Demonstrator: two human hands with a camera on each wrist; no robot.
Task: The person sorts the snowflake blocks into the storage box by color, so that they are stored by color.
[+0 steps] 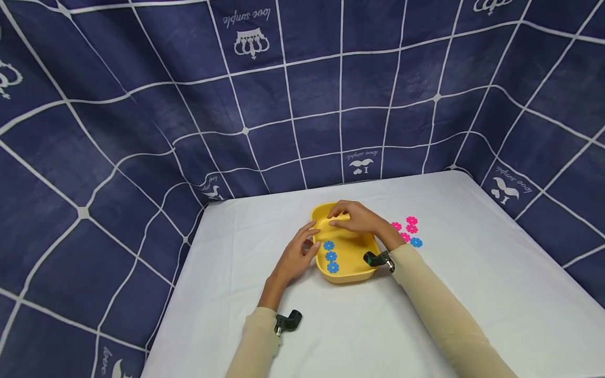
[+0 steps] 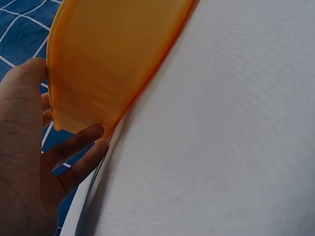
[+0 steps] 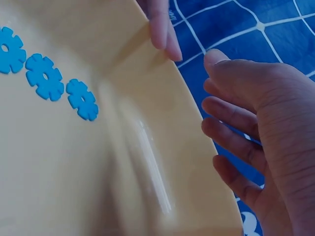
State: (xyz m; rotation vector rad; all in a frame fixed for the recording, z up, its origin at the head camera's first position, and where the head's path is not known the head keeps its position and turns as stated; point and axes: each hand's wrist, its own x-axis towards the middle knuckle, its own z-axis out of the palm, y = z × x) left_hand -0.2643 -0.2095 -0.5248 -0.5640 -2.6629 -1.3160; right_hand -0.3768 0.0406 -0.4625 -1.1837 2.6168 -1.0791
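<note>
A yellow plastic tray (image 1: 352, 275) stands on the white table. Three blue notched, flower-shaped discs (image 1: 331, 256) lie in a row along its left side; the same discs (image 3: 45, 77) show in the right wrist view. My left hand (image 1: 295, 257) is at the tray's left rim, its fingers spread and fairly straight. In the left wrist view, the left hand's lower fingers (image 2: 81, 147) meet the tray's outer wall. Over the tray's far end is my right hand (image 1: 355, 216), its fingers loosely bent and apart from the thumb. Nothing shows between them.
Several pink notched discs (image 1: 411, 221) and one blue disc (image 1: 416, 242) lie on the table to the right of the tray, partly behind the right forearm. Dark blue cloth (image 1: 316, 136) with white lines hangs behind the table and along its sides.
</note>
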